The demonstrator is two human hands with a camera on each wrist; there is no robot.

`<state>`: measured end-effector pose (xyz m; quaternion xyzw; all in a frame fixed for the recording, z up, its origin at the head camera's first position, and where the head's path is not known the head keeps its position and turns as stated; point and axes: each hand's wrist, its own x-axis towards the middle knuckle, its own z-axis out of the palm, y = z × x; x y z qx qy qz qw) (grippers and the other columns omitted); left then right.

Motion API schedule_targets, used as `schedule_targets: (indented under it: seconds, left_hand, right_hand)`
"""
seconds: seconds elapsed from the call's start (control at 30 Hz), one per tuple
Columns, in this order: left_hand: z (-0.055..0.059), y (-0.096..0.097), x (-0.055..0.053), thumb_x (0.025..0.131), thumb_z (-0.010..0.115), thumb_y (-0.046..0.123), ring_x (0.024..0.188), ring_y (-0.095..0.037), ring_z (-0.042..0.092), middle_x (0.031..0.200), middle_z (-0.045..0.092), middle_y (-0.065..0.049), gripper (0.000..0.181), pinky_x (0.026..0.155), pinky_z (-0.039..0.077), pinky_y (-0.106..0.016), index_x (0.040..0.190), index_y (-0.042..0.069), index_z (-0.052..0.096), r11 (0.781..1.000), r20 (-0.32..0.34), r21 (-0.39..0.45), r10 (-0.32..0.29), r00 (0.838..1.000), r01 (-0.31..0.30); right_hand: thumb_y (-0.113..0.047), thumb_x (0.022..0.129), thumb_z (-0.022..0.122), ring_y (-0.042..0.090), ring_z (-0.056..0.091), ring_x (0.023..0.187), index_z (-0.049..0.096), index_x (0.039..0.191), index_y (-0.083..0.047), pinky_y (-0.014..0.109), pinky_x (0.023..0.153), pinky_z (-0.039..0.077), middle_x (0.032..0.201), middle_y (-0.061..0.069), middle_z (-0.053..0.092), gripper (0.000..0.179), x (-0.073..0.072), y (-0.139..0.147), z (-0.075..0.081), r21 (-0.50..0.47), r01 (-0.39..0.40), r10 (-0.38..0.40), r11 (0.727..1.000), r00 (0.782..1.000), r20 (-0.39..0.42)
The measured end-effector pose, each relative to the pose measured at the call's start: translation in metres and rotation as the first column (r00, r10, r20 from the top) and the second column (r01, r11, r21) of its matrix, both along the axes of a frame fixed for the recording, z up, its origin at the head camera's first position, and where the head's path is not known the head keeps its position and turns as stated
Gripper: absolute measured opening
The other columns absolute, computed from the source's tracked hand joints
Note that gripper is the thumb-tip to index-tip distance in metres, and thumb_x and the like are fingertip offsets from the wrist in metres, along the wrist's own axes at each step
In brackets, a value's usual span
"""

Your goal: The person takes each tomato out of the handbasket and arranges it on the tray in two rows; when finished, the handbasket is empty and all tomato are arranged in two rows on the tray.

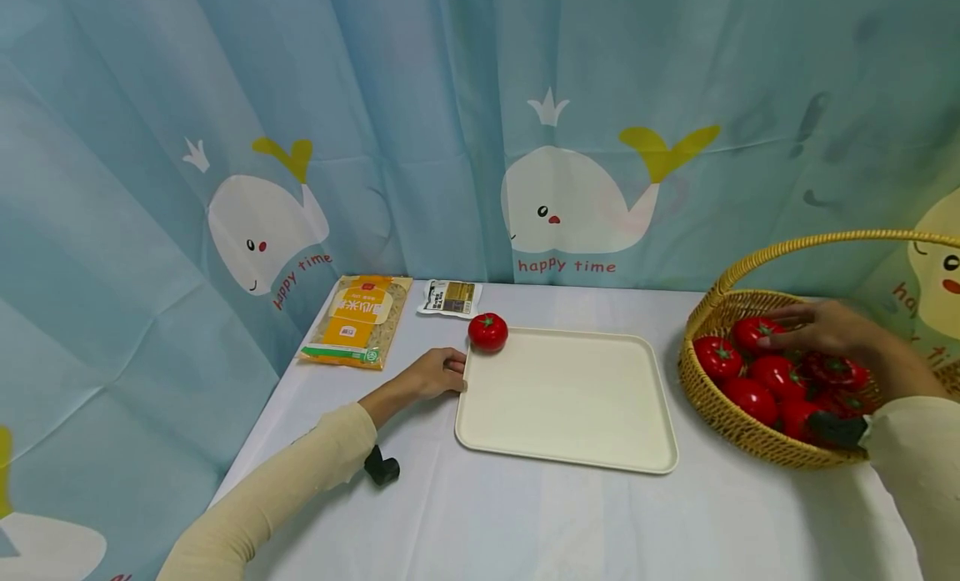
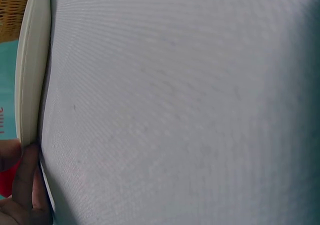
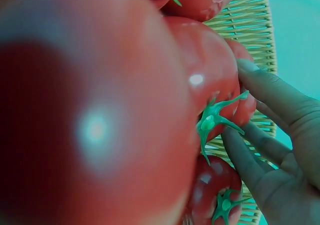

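Note:
My left hand [image 1: 435, 373] pinches the left rim of a cream rectangular tray [image 1: 566, 402], thumb and fingers at its edge in the left wrist view. One red tomato [image 1: 488, 333] sits at the tray's back left corner. At the right, my right hand [image 1: 828, 327] reaches into a wicker basket [image 1: 701, 398] holding several red tomatoes. Its thumb and fingers are round a tomato [image 1: 752, 334] near the back. In the right wrist view, that tomato [image 3: 247, 107] is partly hidden behind a nearer tomato with a green stem [image 3: 209, 121].
A yellow-labelled bag of grain [image 1: 352, 321] lies at the table's back left, beside a small white packet [image 1: 450, 298]. The basket's tall handle [image 1: 825, 241] arches over its back. A blue curtain [image 1: 420, 147] with whale prints hangs behind the white-covered table [image 1: 525, 514].

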<state>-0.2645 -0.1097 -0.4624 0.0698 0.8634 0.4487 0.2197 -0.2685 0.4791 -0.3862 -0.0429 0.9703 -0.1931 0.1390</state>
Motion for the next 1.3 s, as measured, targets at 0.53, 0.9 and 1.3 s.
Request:
schedule_targets:
  seconds: [0.53, 0.9, 1.3]
  left_hand:
    - [0.001, 0.001, 0.000, 0.086, 0.072, 0.007, 0.097, -0.017, 0.059, 0.112, 0.063, -0.009, 0.047, 0.087, 0.054, -0.028, 0.130, 0.001, 0.058, 1.000, -0.005, -0.019, 0.007, 1.000, -0.007]
    - [0.002, 0.003, -0.001, 0.086, 0.072, 0.006, 0.096, -0.017, 0.059, 0.111, 0.063, -0.009, 0.047, 0.086, 0.054, -0.027, 0.130, 0.001, 0.058, 1.000, -0.004, -0.016, 0.007, 1.000, -0.008]
    - [0.005, 0.002, 0.000, 0.086, 0.070, 0.007, 0.096, -0.017, 0.059, 0.110, 0.062, -0.009, 0.046, 0.084, 0.054, -0.025, 0.130, 0.000, 0.057, 1.000, 0.009, -0.031, 0.001, 1.000, -0.001]
  right_hand:
    - [-0.047, 0.090, 0.070, 0.066, 0.043, 0.120, 0.038, 0.142, 0.017, 0.064, 0.086, 0.050, 0.137, 0.049, 0.039, 0.088, 0.001, -0.013, 0.003, -0.002, -0.037, 0.038, 0.999, 0.998, 0.041]
    - [-0.040, 0.089, 0.074, 0.058, 0.055, 0.113, 0.035, 0.141, 0.019, 0.055, 0.083, 0.056, 0.135, 0.050, 0.040, 0.087, 0.000, -0.012, 0.002, -0.035, -0.040, 0.042, 0.999, 0.997, 0.057]
    - [-0.041, 0.090, 0.072, 0.033, 0.066, 0.091, 0.034, 0.144, 0.015, 0.044, 0.075, 0.056, 0.127, 0.043, 0.054, 0.087, 0.000, -0.017, 0.005, -0.085, -0.019, 0.024, 0.996, 0.998, 0.057]
